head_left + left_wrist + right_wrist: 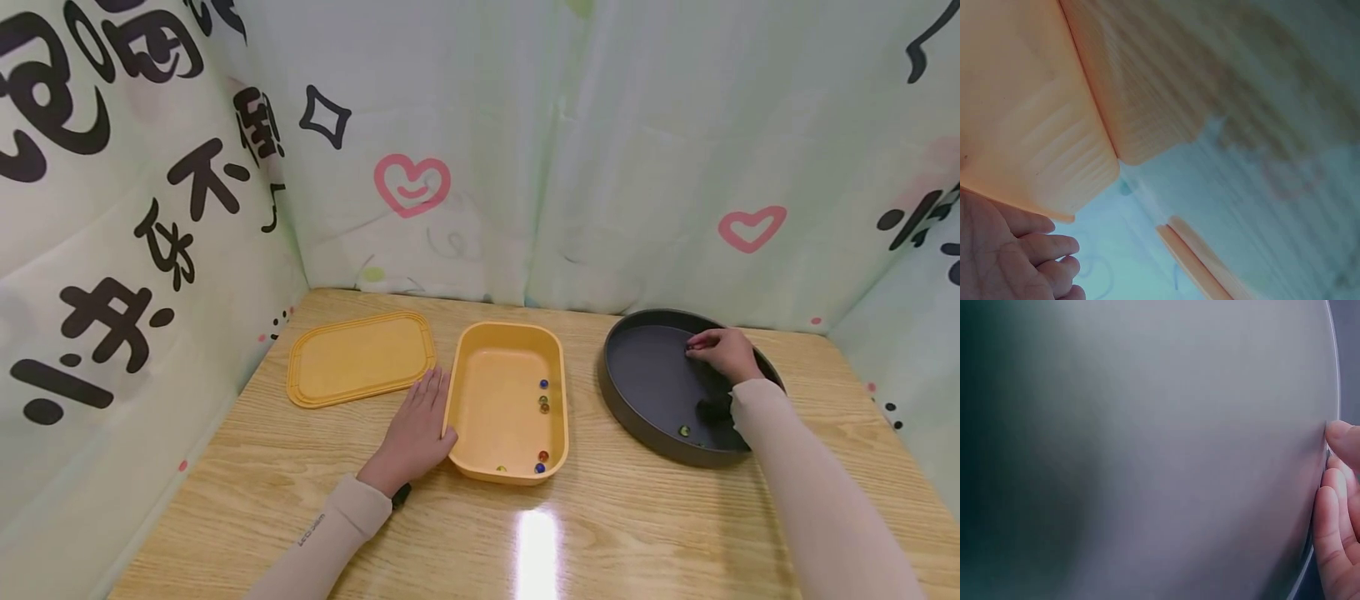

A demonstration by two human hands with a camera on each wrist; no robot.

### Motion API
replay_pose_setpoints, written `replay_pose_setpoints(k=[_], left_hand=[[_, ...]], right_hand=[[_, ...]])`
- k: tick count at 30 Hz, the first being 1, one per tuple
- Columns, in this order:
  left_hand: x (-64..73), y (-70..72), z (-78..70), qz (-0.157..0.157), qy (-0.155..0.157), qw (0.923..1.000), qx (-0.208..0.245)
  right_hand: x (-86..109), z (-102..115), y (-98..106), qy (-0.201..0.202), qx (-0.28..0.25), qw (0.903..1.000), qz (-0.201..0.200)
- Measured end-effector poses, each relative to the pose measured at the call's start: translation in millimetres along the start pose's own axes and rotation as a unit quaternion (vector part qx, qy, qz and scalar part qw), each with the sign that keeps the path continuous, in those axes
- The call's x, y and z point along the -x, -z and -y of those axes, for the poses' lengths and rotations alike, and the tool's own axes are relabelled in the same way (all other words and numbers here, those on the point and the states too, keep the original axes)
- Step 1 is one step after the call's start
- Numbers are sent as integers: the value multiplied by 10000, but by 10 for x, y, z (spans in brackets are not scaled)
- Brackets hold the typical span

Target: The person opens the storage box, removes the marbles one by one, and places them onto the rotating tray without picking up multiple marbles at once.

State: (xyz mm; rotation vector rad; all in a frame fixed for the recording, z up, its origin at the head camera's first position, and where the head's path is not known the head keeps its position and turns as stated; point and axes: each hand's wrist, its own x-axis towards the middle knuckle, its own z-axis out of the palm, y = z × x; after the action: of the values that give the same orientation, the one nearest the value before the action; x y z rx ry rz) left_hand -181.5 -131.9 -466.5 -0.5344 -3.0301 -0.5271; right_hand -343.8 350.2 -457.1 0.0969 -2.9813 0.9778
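Note:
My left hand (pixel 420 433) lies along the left side of a yellow rectangular container (pixel 467 392), fingers straight, thumb at its rim. In the left wrist view the container's wall (pixel 1035 125) rises beside the fingers. Several glass marbles sit in the container, among them a blue marble (pixel 543 384) and a reddish marble (pixel 543 457). My right hand (pixel 726 353) reaches into a round dark pan (pixel 637 375) and pinches a small dark marble (pixel 689 347) at its fingertips, mostly hidden. Nearer the front of the pan lies a greenish marble (pixel 684 431).
A flat yellow lid (pixel 360 358) lies on the wooden table (pixel 450 542), left of the container. Printed curtains (pixel 495 250) hang behind the table and at both sides. The right forearm passes over the pan's right edge.

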Motion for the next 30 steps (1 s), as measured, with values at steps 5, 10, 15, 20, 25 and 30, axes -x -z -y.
replay_pose_setpoints(k=[5,10,15,20,25,30], left_hand=[[6,0,-2,22,13,10000,-24],[-4,-12,4,-29,-4,10000,-20],[-6,-6,4,-14,9,10000,17],[-1,10,-13,10,13,10000,74],[9,19,-21,0,6,10000,78],[10,16,-9,33,12,10000,68]], right_hand=[[29,26,12,-41,-42,9999,96],[61,61,79,1,-173,9998,61],[132,194,241,186,-472,9987,-102],[274,375,466,235,-916,9949,-352],[472,593,666,328,-1390,9882,-562],[731,814,789,493,-1564,9839,-708]])
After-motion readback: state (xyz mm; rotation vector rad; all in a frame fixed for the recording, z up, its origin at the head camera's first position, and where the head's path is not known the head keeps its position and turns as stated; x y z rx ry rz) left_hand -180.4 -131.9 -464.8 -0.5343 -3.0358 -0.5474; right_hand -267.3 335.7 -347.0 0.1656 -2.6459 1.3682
